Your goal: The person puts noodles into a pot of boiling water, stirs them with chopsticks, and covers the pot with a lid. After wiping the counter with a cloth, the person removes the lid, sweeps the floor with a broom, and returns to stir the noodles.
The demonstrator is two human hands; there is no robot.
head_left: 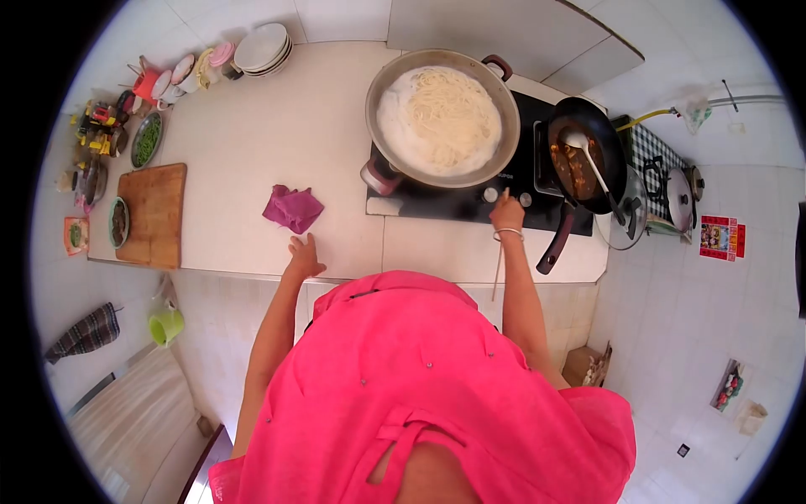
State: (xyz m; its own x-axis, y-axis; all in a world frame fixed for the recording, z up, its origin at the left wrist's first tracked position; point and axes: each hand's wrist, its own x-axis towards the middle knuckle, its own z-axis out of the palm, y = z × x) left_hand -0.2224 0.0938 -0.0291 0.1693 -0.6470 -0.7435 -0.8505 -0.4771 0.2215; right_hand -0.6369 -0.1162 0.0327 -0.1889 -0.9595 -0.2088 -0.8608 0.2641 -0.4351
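My left hand (305, 257) rests at the counter's front edge with its fingers apart, holding nothing. Just beyond its fingertips lies a crumpled purple cloth (293, 208). My right hand (507, 212) is closed at the front of the black stove (403, 202), its index finger stretched between two control knobs; whether it touches one I cannot tell. Thin chopsticks (497, 273) stick out of this hand back toward my body. A wide pot (375, 134) of noodles (445, 118) in foamy white water stands on the left burner.
Right of the pot, a black wok (617, 164) holds brown sauce and a ladle (588, 155); its handle juts over the counter edge. A glass lid (623, 233) leans beside it. At left are a cutting board (159, 214), a bowl of greens (147, 140) and stacked plates (262, 49).
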